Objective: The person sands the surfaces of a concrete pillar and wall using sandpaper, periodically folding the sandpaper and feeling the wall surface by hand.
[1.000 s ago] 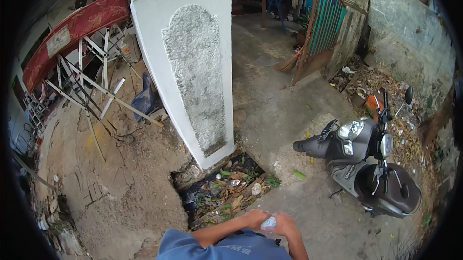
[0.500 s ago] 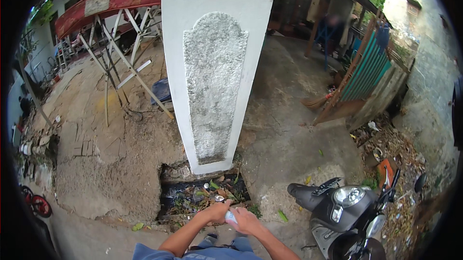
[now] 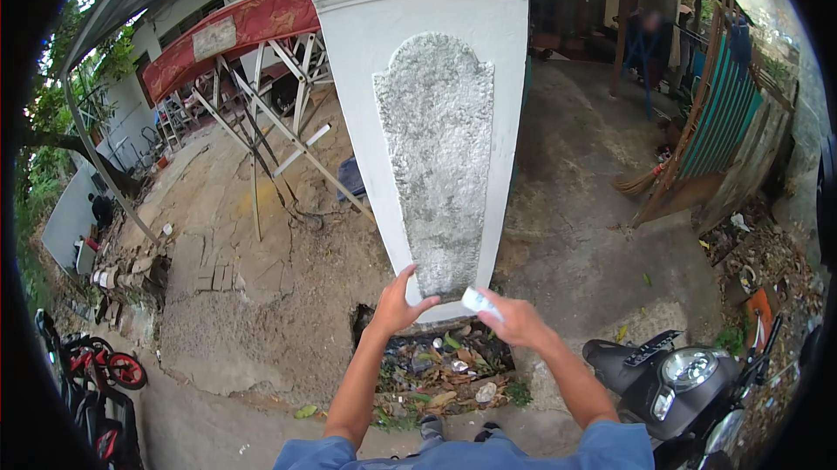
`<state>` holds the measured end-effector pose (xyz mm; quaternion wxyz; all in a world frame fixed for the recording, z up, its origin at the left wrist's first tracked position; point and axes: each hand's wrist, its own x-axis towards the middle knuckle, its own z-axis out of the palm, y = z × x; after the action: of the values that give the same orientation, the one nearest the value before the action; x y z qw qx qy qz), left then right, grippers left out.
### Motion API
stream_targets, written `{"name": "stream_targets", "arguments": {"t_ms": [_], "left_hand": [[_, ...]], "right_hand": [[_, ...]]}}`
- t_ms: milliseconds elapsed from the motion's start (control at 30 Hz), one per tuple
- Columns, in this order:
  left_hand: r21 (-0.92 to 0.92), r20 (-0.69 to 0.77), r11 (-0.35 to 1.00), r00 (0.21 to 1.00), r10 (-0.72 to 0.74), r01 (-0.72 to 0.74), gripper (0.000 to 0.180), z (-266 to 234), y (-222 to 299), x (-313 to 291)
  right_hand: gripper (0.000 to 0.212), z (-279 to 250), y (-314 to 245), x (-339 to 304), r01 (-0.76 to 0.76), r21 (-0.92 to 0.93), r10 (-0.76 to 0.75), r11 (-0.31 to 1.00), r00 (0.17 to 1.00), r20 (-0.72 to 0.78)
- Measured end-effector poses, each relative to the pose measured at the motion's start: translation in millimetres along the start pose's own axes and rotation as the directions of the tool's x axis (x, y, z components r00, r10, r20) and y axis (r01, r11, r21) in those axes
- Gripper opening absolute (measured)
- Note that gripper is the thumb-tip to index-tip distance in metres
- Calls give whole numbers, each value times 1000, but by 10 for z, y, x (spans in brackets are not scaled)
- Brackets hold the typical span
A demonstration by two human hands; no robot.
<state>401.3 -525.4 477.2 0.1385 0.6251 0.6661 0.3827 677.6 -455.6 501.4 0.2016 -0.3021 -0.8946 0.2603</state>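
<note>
In front of me stands a white pillar [image 3: 513, 147] with a rough, grey-stained raised panel [image 3: 438, 156] on its face. My left hand [image 3: 396, 307] is held up by the pillar's lower left side, thumb and fingers spread, with nothing in it. Whether it touches the pillar I cannot tell. My right hand [image 3: 518, 322] grips a small white item [image 3: 477, 300] with faint bluish marks, its kind unclear. The item's free end points up and left toward the pillar's base, and my fingers cover its other end.
Below the pillar lies a litter-filled drain pit [image 3: 453, 364], just beyond my shoes. A dark scooter [image 3: 671, 374] is parked at right, and a red-wheeled motorbike [image 3: 122, 371] at left. Behind stand a red-topped trestle structure [image 3: 253, 43], a broom [image 3: 641, 180] and a green gate [image 3: 724, 134].
My hands were together low over the pit around the white item. They have come apart and risen toward the pillar, the item staying in my right hand. The view has shifted left.
</note>
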Motion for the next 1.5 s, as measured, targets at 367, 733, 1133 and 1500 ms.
{"name": "stream_targets", "arguments": {"t_ms": [367, 733, 1133, 1500], "left_hand": [[404, -609, 843, 583, 538, -355, 79, -591, 241, 3094], [688, -632, 723, 437, 640, -65, 83, -439, -110, 3721], [710, -638, 703, 385, 667, -42, 81, -432, -168, 3844], [700, -643, 712, 387, 662, -55, 81, -456, -179, 3809]], "right_hand": [[54, -1831, -315, 1859, -4, -670, -491, 742, 678, -548], [53, -2472, 131, 3889, -245, -803, -697, 543, 401, -594], [54, -2358, 338, 4170, -369, -751, -653, 547, 374, -659], [55, -2326, 493, 4145, -321, -807, -718, 495, 372, -588]]}}
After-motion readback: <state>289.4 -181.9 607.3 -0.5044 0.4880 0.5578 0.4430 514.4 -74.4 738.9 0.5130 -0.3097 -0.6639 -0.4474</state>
